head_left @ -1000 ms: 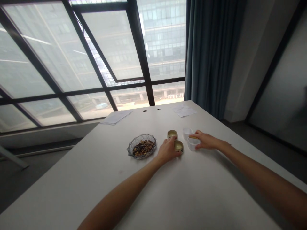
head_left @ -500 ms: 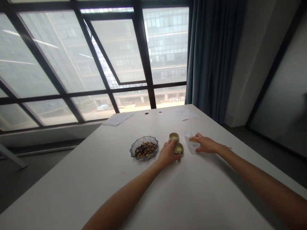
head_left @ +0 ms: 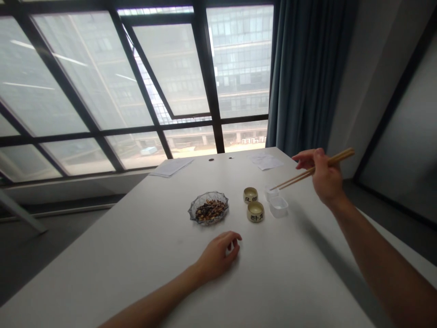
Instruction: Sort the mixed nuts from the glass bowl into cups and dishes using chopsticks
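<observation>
My right hand (head_left: 326, 177) grips a pair of wooden chopsticks (head_left: 309, 172) above the right side of the table, tips pointing left and down. Below those tips sit two small clear plastic containers (head_left: 279, 206), one behind the other. Two small yellowish-green ceramic cups (head_left: 256, 212) with dark characters stand just left of them. My left hand (head_left: 220, 255) rests on the table, fingers loosely curved and apart, holding nothing. Ahead of it lies a scalloped clear glass bowl (head_left: 191, 208) containing a mix of dark and light dried pieces, too small to name.
The white table (head_left: 146, 255) reaches toward the windows. Paper sheets (head_left: 171, 167) lie at its far left, with more paper (head_left: 266, 161) at the far right. A small dark round spot (head_left: 211, 159) shows near the far edge. A blue curtain (head_left: 303, 77) hangs behind.
My left hand has left the cups and drawn back toward me onto the table. My right hand has risen from the plastic containers, moving right, with the chopsticks now plainly visible.
</observation>
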Tool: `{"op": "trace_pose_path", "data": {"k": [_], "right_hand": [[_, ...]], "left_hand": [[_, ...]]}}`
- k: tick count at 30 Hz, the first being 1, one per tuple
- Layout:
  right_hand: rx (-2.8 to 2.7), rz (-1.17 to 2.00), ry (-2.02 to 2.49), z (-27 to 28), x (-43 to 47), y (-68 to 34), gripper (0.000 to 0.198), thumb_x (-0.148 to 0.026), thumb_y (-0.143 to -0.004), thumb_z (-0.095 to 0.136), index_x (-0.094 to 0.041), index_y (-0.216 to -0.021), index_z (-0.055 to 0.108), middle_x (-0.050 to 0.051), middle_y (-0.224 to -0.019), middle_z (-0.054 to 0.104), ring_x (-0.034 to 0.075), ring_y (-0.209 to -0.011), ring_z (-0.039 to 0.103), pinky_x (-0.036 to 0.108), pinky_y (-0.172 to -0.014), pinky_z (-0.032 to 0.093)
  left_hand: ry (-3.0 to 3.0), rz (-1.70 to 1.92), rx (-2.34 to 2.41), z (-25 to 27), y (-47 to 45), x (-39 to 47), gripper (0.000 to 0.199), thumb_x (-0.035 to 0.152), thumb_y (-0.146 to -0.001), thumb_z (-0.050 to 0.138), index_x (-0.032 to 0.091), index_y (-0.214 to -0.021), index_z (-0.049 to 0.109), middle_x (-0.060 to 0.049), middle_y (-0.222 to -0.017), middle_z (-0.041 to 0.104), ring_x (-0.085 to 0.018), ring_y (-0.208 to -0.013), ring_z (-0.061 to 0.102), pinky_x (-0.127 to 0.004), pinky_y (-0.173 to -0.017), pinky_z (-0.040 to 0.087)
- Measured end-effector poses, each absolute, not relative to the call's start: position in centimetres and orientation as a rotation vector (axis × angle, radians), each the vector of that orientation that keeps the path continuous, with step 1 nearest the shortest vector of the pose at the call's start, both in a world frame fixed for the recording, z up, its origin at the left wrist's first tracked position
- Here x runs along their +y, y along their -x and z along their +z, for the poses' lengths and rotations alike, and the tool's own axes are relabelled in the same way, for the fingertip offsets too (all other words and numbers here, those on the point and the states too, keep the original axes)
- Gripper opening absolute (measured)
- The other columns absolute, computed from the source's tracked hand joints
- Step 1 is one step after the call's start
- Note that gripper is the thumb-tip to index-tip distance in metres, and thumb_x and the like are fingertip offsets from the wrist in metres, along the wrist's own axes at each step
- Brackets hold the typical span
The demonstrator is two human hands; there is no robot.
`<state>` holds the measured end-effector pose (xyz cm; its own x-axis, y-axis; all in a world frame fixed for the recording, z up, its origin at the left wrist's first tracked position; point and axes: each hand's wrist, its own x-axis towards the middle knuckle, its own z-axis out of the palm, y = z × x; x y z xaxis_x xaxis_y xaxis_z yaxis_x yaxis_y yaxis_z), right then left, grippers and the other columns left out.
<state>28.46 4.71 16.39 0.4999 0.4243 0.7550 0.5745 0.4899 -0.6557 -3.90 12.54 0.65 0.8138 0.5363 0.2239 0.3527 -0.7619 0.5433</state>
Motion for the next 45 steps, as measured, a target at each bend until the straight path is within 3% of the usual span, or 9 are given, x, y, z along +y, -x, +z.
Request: {"op": "trace_pose_path", "data": {"k": [7, 13, 16, 19, 28, 35, 38, 41, 45], "right_hand": [[-0.904, -0.143, 1.017, 17.1, 6.0, -25.4, 0.079, -0.077, -0.097, 0.028, -0.018, -0.062, 0.067, 0.0, -0.048, 0.045, 0.012, -0.041, 0.04, 0.028, -0.04, 0.028], [-0.69, -0.07, 0.892, 18.4, 6.7, -24.0, 0.073, -0.068, -0.1, 0.035, -0.016, -0.058, 0.063, -0.001, -0.045, 0.045, 0.01, -0.037, 0.039, 0.025, -0.035, 0.023], [-0.649, -0.094, 0.878, 19.2, 6.2, -23.8, 0.071, -0.067, -0.101, 0.034, -0.017, -0.058, 0.062, 0.0, -0.045, 0.047, 0.01, -0.037, 0.041, 0.024, -0.035, 0.024], [-0.64, -0.133, 0.858, 19.6, 5.5, -24.5, 0.068, -0.065, -0.101, 0.034, -0.018, -0.06, 0.062, -0.001, -0.047, 0.047, 0.011, -0.038, 0.042, 0.024, -0.034, 0.026], [-0.528, -0.163, 0.802, 19.1, 4.8, -28.5, 0.061, -0.063, -0.102, 0.034, -0.022, -0.062, 0.054, -0.001, -0.051, 0.049, 0.01, -0.035, 0.043, 0.023, -0.03, 0.029], [-0.578, -0.128, 0.876, 19.5, 4.9, -27.7, 0.056, -0.061, -0.098, 0.052, -0.018, -0.063, 0.061, 0.0, -0.053, 0.057, 0.012, -0.038, 0.058, 0.021, -0.032, 0.046], [-0.606, -0.09, 0.914, 19.5, 4.4, -27.0, 0.053, -0.061, -0.093, 0.061, -0.017, -0.065, 0.063, 0.002, -0.056, 0.062, 0.015, -0.043, 0.065, 0.022, -0.04, 0.055], [-0.655, -0.032, 0.931, 19.5, 4.0, -26.5, 0.053, -0.064, -0.091, 0.063, -0.015, -0.068, 0.066, 0.003, -0.058, 0.064, 0.017, -0.051, 0.07, 0.022, -0.046, 0.058], [-0.739, 0.026, 0.944, 19.2, 4.3, -25.4, 0.057, -0.066, -0.091, 0.06, -0.013, -0.071, 0.069, 0.0, -0.052, 0.059, 0.009, -0.036, 0.055, 0.017, -0.03, 0.038]], "left_hand": [[-2.506, 0.41, 0.704, 0.4, 5.1, 10.8, 0.021, 0.018, -0.091, 0.053, 0.022, -0.105, 0.068, -0.002, -0.093, 0.069, -0.015, -0.083, 0.063, -0.026, -0.079, 0.05], [-2.703, 0.543, 0.649, 3.8, -5.3, 11.8, 0.026, 0.032, -0.093, 0.063, 0.021, -0.116, 0.065, -0.006, -0.116, 0.069, -0.02, -0.108, 0.062, -0.03, -0.096, 0.049], [-2.754, 0.564, 0.682, 5.1, -11.5, 13.6, 0.051, 0.049, -0.088, 0.069, 0.02, -0.129, 0.061, -0.012, -0.129, 0.064, -0.03, -0.123, 0.055, -0.042, -0.109, 0.042], [-2.798, 0.495, 0.737, 5.4, -15.5, 15.4, 0.071, 0.06, -0.077, 0.076, 0.017, -0.131, 0.061, -0.018, -0.128, 0.063, -0.04, -0.122, 0.054, -0.054, -0.104, 0.044], [-2.838, 0.305, 0.68, 3.9, -17.1, 18.3, 0.076, 0.051, -0.074, 0.075, 0.024, -0.142, 0.054, -0.012, -0.129, 0.066, -0.036, -0.119, 0.059, -0.051, -0.102, 0.047], [-2.816, 0.397, 0.669, 5.2, -16.3, 17.2, 0.082, 0.052, -0.069, 0.081, 0.026, -0.142, 0.053, -0.012, -0.134, 0.062, -0.039, -0.118, 0.057, -0.055, -0.101, 0.046], [-2.794, 0.577, 0.686, 6.3, -14.2, 16.1, 0.065, 0.05, -0.081, 0.074, 0.026, -0.139, 0.054, -0.009, -0.136, 0.059, -0.034, -0.123, 0.053, -0.05, -0.106, 0.043], [-2.678, 0.777, 0.582, 6.2, -10.4, 15.1, 0.025, 0.033, -0.094, 0.059, 0.023, -0.117, 0.063, -0.006, -0.11, 0.067, -0.022, -0.106, 0.06, -0.037, -0.101, 0.045], [-2.623, 0.69, 0.607, 4.1, -3.3, 14.3, 0.018, 0.023, -0.094, 0.052, 0.021, -0.105, 0.066, -0.004, -0.093, 0.067, -0.017, -0.086, 0.061, -0.029, -0.083, 0.048]]}}
